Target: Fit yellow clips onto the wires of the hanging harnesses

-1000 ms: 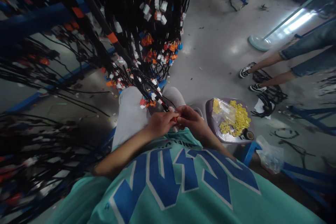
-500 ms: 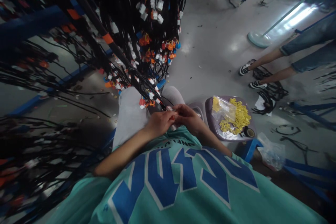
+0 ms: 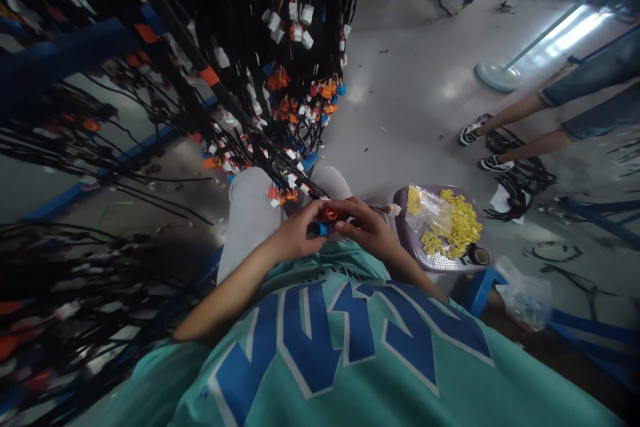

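Note:
Above my lap, both hands are close together at the end of a black wire harness (image 3: 267,143). My left hand (image 3: 296,235) curls its fingers around the connectors there, with a blue connector (image 3: 322,229) by its thumb. My right hand (image 3: 367,228) grips an orange connector (image 3: 331,214) between the hands, its fingers bent over it. Past the right knuckles, a white connector (image 3: 394,210) on a short wire sticks out. Fingers partly cover the wires, so the exact hold of each hand is hard to see.
Dense harnesses with white, orange and blue connectors (image 3: 300,107) hang ahead and left on a blue frame (image 3: 65,47). To my right, a purple-grey perforated stool (image 3: 400,227) bears yellow plastic clips (image 3: 457,227), a clear bag and a tape roll (image 3: 479,255). Another person's legs (image 3: 530,123) stand beyond.
My hands have moved slightly apart and turned. Orange and blue connectors now show between them, where small white ones showed before. A white connector now sticks out past my right hand.

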{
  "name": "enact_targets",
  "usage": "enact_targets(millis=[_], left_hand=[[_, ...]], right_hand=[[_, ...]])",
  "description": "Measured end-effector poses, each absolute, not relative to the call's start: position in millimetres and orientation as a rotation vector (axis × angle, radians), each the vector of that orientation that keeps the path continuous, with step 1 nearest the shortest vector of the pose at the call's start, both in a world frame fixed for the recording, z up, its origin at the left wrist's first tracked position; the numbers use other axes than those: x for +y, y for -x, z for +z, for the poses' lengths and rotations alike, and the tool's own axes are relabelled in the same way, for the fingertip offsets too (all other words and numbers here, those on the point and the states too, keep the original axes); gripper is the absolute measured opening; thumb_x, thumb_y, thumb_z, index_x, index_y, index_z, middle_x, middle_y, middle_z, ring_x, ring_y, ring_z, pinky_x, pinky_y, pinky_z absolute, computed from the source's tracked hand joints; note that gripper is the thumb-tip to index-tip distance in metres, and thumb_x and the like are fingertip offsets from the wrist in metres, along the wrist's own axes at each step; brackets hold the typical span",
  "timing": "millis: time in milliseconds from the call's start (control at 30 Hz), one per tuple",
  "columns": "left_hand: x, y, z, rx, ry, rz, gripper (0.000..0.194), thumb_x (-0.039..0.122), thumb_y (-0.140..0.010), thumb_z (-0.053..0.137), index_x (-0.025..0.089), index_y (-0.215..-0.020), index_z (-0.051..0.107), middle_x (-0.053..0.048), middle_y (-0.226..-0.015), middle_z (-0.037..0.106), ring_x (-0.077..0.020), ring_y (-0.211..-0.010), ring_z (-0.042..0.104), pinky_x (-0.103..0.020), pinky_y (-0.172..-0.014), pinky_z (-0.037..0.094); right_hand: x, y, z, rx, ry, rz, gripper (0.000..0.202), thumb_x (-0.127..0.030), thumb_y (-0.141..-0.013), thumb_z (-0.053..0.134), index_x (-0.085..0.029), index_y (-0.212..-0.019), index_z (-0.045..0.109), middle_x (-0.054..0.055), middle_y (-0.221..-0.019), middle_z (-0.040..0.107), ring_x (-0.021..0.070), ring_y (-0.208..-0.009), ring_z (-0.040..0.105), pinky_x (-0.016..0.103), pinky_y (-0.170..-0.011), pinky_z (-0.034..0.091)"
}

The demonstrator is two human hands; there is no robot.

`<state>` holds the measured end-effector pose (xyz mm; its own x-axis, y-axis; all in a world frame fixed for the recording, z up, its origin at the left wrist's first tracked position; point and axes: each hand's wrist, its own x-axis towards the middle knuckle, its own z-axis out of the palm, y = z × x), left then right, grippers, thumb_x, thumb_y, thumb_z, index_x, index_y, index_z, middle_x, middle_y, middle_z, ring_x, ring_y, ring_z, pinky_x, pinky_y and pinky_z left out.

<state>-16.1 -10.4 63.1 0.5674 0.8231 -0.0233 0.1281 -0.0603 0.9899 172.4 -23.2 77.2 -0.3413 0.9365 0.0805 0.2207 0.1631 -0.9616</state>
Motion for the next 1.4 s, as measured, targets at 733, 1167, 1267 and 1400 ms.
enact_targets(millis=[733, 1167, 1267, 1400], left_hand=[[-9.9, -0.9, 69.3, 1.293, -1.711, 0.595, 0.023, 0.026, -0.064, 0.062, 0.017, -0.085, 0.061, 0.0, -0.078, 0.066, -0.0186, -0.073, 0.06, -0.027, -0.066, 0.044], [-4.1, 11.5, 61.3, 0.965, -1.505, 0.727, 0.037, 0.034, -0.066, 0.066, 0.016, -0.098, 0.063, -0.003, -0.086, 0.066, -0.0184, -0.078, 0.06, -0.029, -0.073, 0.047], [-3.8, 9.5, 60.0, 1.003, -1.578, 0.727, 0.025, 0.03, -0.066, 0.065, 0.016, -0.086, 0.068, -0.004, -0.085, 0.069, -0.0205, -0.081, 0.062, -0.032, -0.078, 0.047], [-4.6, 6.7, 58.4, 1.036, -1.528, 0.826, 0.019, 0.027, -0.065, 0.066, 0.019, -0.081, 0.071, -0.005, -0.087, 0.07, -0.0209, -0.084, 0.063, -0.032, -0.08, 0.048]], right_hand=[[-38.0, -154.7, 70.9, -1.73, 1.258, 1.026, 0.034, -0.041, -0.08, 0.061, -0.019, -0.106, 0.063, 0.003, -0.08, 0.065, 0.0139, -0.068, 0.058, 0.025, -0.057, 0.047], [-27.2, -174.3, 67.4, -1.863, 0.965, 1.101, 0.037, -0.045, -0.09, 0.047, -0.021, -0.115, 0.062, 0.008, -0.101, 0.067, 0.0176, -0.091, 0.063, 0.034, -0.083, 0.05], [-27.9, -174.5, 69.3, -1.845, 0.968, 1.159, 0.042, -0.044, -0.092, 0.043, -0.021, -0.126, 0.055, 0.01, -0.12, 0.062, 0.019, -0.108, 0.059, 0.036, -0.095, 0.046], [-35.2, -184.1, 74.5, -1.758, 0.974, 1.253, 0.05, -0.046, -0.088, 0.049, -0.021, -0.132, 0.049, 0.01, -0.131, 0.055, 0.0195, -0.121, 0.051, 0.036, -0.1, 0.042]])
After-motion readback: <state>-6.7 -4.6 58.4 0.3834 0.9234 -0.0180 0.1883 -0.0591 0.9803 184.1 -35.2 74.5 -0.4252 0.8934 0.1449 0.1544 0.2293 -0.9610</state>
